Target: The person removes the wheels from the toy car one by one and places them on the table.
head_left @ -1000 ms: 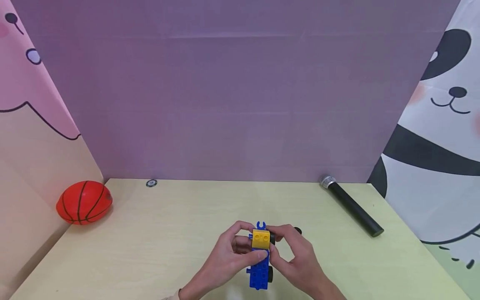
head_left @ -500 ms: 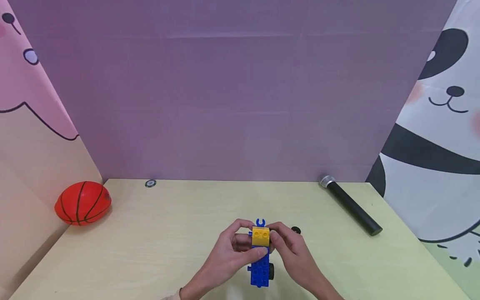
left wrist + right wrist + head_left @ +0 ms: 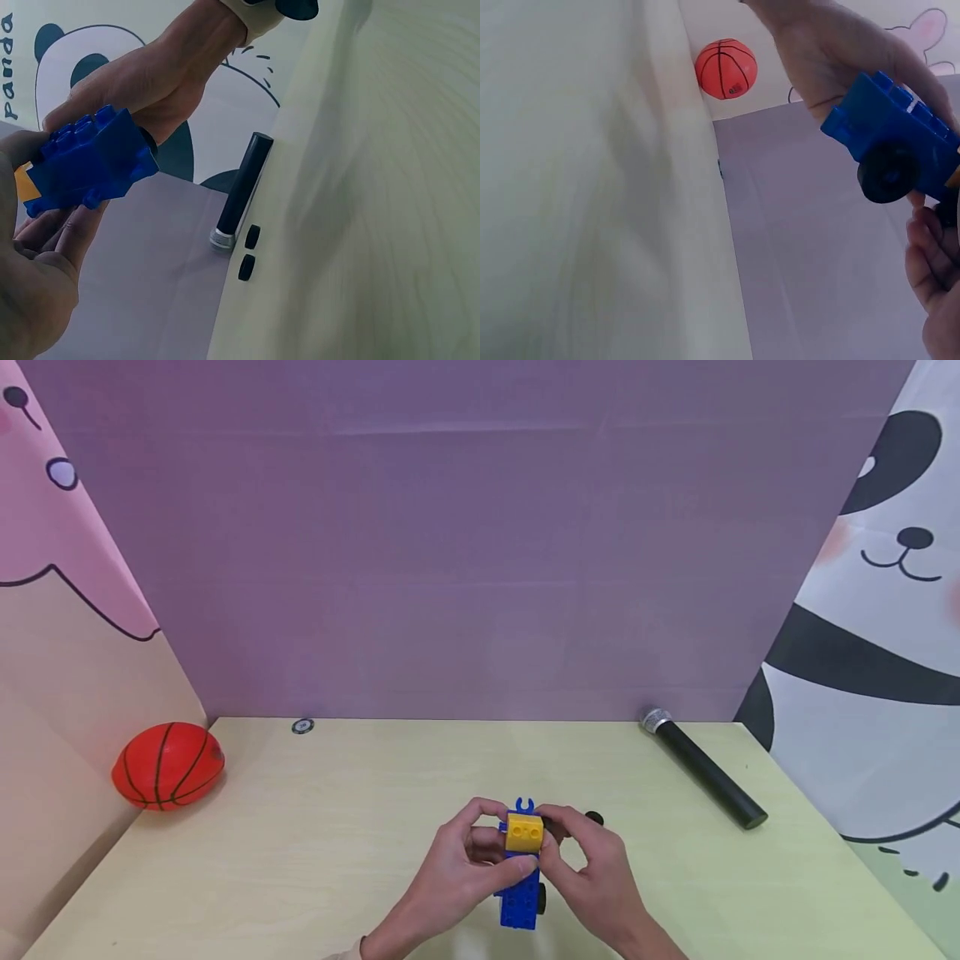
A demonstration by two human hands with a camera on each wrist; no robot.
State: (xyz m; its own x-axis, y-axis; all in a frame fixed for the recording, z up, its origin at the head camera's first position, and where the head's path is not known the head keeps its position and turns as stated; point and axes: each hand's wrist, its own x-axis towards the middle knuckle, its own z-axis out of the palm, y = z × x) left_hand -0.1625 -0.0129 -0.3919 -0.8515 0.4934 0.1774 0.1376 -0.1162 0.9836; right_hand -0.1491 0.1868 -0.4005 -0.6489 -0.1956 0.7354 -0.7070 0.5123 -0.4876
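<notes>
A toy car of building blocks, with a long blue base point(image 3: 519, 906), is held up over the table. My left hand point(image 3: 457, 872) grips it, thumb across the blue top and fingers round the far left side. A yellow block point(image 3: 524, 832) sits toward the far end, beyond which a blue hook point(image 3: 524, 805) sticks out. One black wheel point(image 3: 889, 172) is on the right side at the near end. With thumb and forefinger, my right hand point(image 3: 600, 877) pinches another black wheel point(image 3: 547, 825) at the far right side, partly hidden. Bare blue pegs show along the left side.
Two loose black wheels point(image 3: 246, 268) lie on the table point(image 3: 337, 835) beyond my right hand. A black microphone point(image 3: 708, 772) rests at the back right. The red toy basketball point(image 3: 168, 767) is at the left edge, and a small round disc point(image 3: 303, 726) lies by the back wall.
My right thumb has drawn back from over the far wheel, and that hand has turned slightly at the side of the car. My left hand's grip stays almost the same.
</notes>
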